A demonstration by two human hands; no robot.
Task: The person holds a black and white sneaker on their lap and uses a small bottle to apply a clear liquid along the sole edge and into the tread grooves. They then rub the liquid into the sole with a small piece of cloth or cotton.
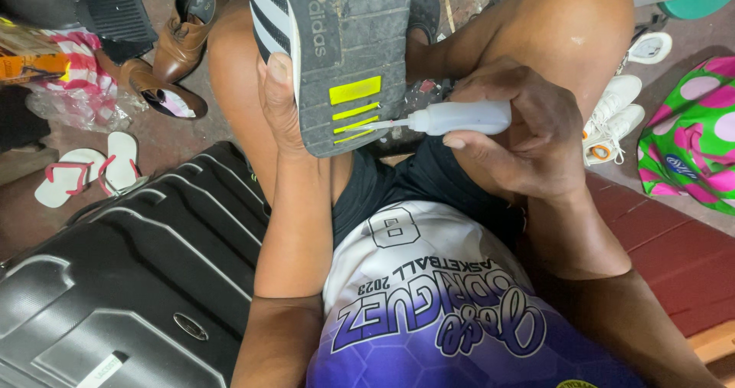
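My left hand [282,101] grips a shoe [337,43] by its left edge and holds it sole-up between my knees. The sole is dark grey and worn, with yellow bars near the heel, and the side shows black and white stripes. My right hand [528,131] is closed around a small white squeeze bottle [459,117]. Its thin nozzle tip touches the sole at the yellow bars. Both hands are above my lap, and I am seated in a white and purple jersey with dark shorts.
A black hard-shell suitcase [130,281] lies at my left. Brown leather shoes [180,39] and white flip-flops with red straps [84,170] sit on the floor at upper left. White sneakers [616,116] and a green bag with pink dots [693,135] lie at right. A red bench surface [658,242] is under me.
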